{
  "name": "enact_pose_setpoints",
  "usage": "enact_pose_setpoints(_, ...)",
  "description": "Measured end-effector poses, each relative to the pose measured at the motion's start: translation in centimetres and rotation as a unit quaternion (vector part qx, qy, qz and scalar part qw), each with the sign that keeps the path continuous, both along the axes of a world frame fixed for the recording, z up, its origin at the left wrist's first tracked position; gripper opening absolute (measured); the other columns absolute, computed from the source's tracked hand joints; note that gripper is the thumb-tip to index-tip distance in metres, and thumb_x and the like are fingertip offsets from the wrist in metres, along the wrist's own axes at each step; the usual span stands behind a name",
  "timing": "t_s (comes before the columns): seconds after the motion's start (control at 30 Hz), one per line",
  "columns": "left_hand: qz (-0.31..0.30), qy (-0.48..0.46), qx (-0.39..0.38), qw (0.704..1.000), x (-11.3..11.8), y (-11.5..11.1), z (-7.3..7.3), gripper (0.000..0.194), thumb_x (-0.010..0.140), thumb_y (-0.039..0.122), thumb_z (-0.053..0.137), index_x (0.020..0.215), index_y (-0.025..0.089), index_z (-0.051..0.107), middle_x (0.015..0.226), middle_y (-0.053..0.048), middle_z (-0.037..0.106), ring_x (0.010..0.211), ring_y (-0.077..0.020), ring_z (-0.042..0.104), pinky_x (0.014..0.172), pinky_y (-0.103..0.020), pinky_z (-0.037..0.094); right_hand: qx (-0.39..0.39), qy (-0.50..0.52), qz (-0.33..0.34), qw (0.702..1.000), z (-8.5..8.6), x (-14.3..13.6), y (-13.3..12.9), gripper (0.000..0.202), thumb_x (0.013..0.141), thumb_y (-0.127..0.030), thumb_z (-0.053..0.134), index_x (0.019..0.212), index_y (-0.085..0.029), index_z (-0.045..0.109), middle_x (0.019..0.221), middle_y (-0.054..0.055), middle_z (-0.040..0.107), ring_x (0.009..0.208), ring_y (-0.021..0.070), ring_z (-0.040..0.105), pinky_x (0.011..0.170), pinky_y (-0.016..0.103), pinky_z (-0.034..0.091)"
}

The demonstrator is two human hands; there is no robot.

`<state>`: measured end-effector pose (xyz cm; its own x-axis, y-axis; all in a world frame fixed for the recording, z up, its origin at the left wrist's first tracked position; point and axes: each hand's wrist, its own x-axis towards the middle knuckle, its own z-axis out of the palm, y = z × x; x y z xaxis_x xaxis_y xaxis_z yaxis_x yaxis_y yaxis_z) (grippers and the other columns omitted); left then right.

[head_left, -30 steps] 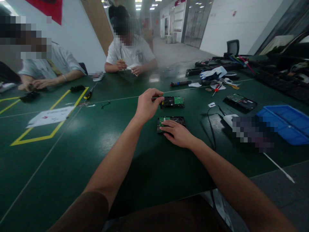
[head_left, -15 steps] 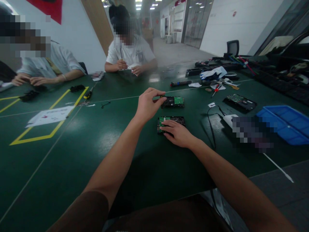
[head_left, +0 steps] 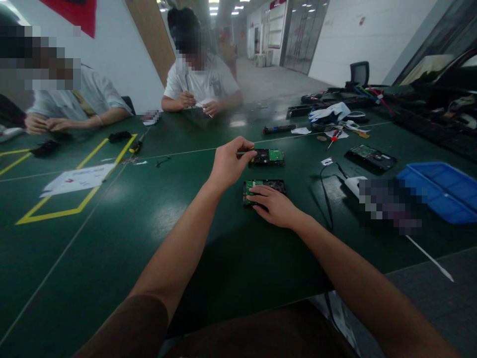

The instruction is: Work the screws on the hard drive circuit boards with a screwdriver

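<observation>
My left hand (head_left: 231,158) is closed in a pinch, thumb and forefinger meeting around a small yellow-tipped thing too small to name. The pinch is at the left end of a hard drive (head_left: 275,156), whose green circuit board faces up. Nearer to me, a second hard drive (head_left: 276,185) lies circuit side up on the table. Across its top rests my right hand (head_left: 274,205), fingers stretched out and slightly apart, partly covering the board.
On the right are another hard drive (head_left: 372,158), a white device with a black cable (head_left: 324,189) and a blue tray (head_left: 439,191). A red screwdriver (head_left: 334,139) lies farther back. A yellow-black screwdriver (head_left: 136,145) and a paper sheet (head_left: 78,179) lie left. Two people sit opposite.
My left fingers have shifted slightly at the far drive's left end, and more of the small yellow thing shows. My right hand has stayed in place on the near drive.
</observation>
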<state>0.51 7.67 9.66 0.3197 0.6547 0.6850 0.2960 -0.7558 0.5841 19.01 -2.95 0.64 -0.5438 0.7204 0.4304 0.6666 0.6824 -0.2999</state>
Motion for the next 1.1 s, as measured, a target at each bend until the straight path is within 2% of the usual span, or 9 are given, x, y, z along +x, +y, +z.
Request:
enact_pose_setpoints(0.13,0.031,0.009,0.033,0.999,-0.1,-0.3,0.4,0.013,0.088,0.014,0.074,0.099,0.020,0.073,0.111,-0.006,0.072,0.102,-0.0185,0.069,0.072,-0.026,0.062,0.004,-0.002,-0.002,1.000,-0.1,0.0,0.0,0.036,0.100,-0.022,0.061,0.135,-0.023,0.070,0.144,0.012,0.065,0.138,0.0302,0.058,0.119,0.056,0.047)
enact_pose_setpoints(0.27,0.018,0.025,0.039,0.999,-0.3,-0.1,0.4,0.017,0.090,0.009,0.068,0.102,0.020,0.073,0.108,-0.005,0.074,0.097,-0.0169,0.071,0.079,-0.028,0.062,0.000,-0.010,0.000,1.000,-0.1,0.0,0.0,0.037,0.100,-0.022,0.060,0.136,-0.019,0.070,0.145,0.014,0.064,0.138,0.0309,0.058,0.119,0.055,0.047)
enact_pose_setpoints(0.53,-0.046,-0.014,-0.031,0.998,0.0,0.2,-0.4,0.016,0.090,0.022,0.076,0.105,0.020,0.069,0.100,-0.004,0.078,0.092,-0.0173,0.076,0.087,-0.033,0.063,-0.004,-0.009,0.002,1.000,0.2,0.0,0.0,0.036,0.100,-0.021,0.060,0.134,-0.018,0.070,0.143,0.015,0.065,0.138,0.0308,0.057,0.119,0.054,0.046)
enact_pose_setpoints(0.77,-0.030,-0.035,-0.062,0.997,0.2,0.3,-0.6,0.026,0.085,0.025,0.081,0.098,0.021,0.060,0.115,-0.007,0.076,0.101,-0.0194,0.075,0.084,-0.035,0.066,-0.012,0.002,-0.002,1.000,0.4,0.0,-0.1,0.038,0.098,-0.020,0.062,0.135,-0.023,0.071,0.143,0.012,0.065,0.137,0.0306,0.058,0.118,0.058,0.047)
enact_pose_setpoints(0.93,-0.006,-0.002,-0.015,1.000,-0.1,0.1,0.0,0.012,0.089,0.019,0.074,0.098,0.020,0.066,0.107,-0.005,0.075,0.100,-0.0179,0.072,0.083,-0.032,0.063,-0.010,-0.002,-0.003,1.000,0.2,0.0,-0.1,0.038,0.098,-0.020,0.062,0.136,-0.023,0.070,0.145,0.012,0.065,0.138,0.0302,0.058,0.118,0.057,0.047)
enact_pose_setpoints(1.1,0.020,0.024,0.025,0.999,-0.3,-0.3,0.5,0.014,0.089,0.016,0.072,0.102,0.022,0.073,0.111,-0.005,0.071,0.100,-0.0182,0.069,0.083,-0.032,0.061,-0.006,-0.001,0.001,1.000,0.1,0.0,0.0,0.037,0.100,-0.021,0.060,0.135,-0.022,0.070,0.144,0.012,0.065,0.138,0.0298,0.058,0.119,0.056,0.046)
